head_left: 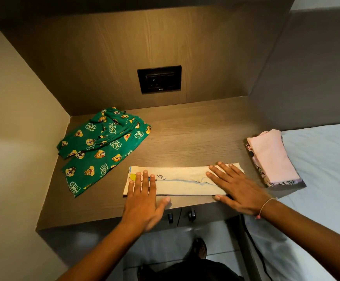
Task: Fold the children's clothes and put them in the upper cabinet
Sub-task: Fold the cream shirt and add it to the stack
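Observation:
A cream children's shirt [182,182] with a blue trim and a printed line of text lies folded into a long narrow strip near the front edge of the wooden counter [185,134]. My left hand [143,196] lies flat on its left end, fingers spread. My right hand [236,184] presses flat on its right end. Neither hand grips the cloth. Green cartoon-print pyjama pieces [98,147] lie unfolded and rumpled at the back left. A folded stack with a pink garment on top [272,157] sits at the counter's right edge.
A black socket panel [159,79] is set in the wooden back wall. Side walls close in the counter on the left and right. A bed with a pale sheet [325,159] lies to the right. Two drawer handles [181,216] sit under the front edge.

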A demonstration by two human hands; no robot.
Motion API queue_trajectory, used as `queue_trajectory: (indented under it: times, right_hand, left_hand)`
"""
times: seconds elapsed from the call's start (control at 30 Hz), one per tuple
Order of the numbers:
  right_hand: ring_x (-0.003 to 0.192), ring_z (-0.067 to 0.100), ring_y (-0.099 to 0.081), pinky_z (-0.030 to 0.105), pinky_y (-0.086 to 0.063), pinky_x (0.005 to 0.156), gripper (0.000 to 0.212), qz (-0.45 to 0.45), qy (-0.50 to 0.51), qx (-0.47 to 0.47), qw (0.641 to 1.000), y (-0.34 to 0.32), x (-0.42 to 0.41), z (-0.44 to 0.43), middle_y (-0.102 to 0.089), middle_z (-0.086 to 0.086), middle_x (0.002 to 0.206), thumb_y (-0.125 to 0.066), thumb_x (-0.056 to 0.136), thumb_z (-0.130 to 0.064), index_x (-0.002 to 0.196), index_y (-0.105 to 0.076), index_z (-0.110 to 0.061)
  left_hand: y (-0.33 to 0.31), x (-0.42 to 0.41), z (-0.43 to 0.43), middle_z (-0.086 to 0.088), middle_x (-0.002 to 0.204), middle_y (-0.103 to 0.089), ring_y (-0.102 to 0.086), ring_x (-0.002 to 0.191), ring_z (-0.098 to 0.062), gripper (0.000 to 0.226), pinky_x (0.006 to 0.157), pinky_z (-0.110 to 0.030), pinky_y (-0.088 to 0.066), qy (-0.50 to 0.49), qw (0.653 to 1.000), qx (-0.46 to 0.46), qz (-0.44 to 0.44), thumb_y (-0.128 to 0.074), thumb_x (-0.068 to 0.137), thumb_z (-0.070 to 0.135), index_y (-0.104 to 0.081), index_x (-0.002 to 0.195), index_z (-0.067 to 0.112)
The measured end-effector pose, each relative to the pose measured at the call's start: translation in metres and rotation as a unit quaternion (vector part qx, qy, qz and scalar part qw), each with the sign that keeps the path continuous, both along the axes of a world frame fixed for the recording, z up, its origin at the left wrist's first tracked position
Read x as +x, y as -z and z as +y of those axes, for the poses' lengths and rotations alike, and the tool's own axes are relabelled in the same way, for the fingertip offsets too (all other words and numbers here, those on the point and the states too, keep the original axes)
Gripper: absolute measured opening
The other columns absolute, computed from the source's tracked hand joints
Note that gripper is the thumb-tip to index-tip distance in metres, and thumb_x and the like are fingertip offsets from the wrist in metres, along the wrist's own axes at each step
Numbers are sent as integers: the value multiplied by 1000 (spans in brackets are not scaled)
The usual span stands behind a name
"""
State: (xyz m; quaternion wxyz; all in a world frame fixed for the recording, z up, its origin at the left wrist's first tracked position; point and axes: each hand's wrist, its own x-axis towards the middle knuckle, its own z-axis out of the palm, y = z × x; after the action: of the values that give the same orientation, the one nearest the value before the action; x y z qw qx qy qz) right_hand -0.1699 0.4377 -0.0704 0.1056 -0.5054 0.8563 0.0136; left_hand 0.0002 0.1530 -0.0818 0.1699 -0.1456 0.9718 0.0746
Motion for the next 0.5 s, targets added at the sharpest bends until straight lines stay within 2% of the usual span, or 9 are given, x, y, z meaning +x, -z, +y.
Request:
queue_trajectory:
  times: [0.07, 0.2, 0.3, 0.4, 0.5]
  right_hand:
    - [149, 15, 15, 41, -1, 123, 71, -5, 15, -2, 1000, -1, 1, 9, 8, -3, 163, -14, 97, -65, 154, 8, -29]
    - [149, 12, 12, 41, 1, 123, 73, -20, 79, -5, 997, -5, 17, 23, 4, -5, 163, -1, 93, -69, 153, 7, -30]
    - [150, 17, -8, 41, -6, 122, 75, -31, 128, -14, 991, -15, 35, 25, -8, -6, 162, -5, 92, -68, 155, -11, -28]
    - [137, 19, -37, 41, -30, 112, 67, -54, 166, -71, 982, -24, 55, 10, -37, -3, 154, -24, 94, -62, 146, -41, -25]
    - [125, 14, -43, 40, -39, 101, 58, -94, 188, -126, 969, -26, 74, -22, -44, -6, 149, -31, 93, -55, 139, -51, -26]
  left_hand:
    - [-1, -17, -14, -12, 153, 33, 33, 140, -29, 97, 116, -45, 18, 25, 1000, 11, -10, 18, 75, 79, 25, 147, 15]
    - [-17, -85, -43, -14, 156, 26, 29, 142, -30, 83, 115, -43, 16, 125, 991, 9, -55, 0, 90, 68, 17, 150, 15]
    - [-31, -142, -53, -10, 159, 21, 23, 145, -28, 70, 114, -43, 13, 173, 981, -25, -80, -7, 97, 61, 12, 152, 21]
    - [-38, -188, -51, -7, 161, 16, 18, 147, -28, 64, 120, -48, 4, 212, 971, -69, -80, -11, 100, 54, 8, 154, 26]
    - [-40, -215, -45, -4, 162, 16, 17, 148, -27, 61, 120, -47, 3, 207, 972, -86, -73, -15, 100, 50, 8, 154, 31]
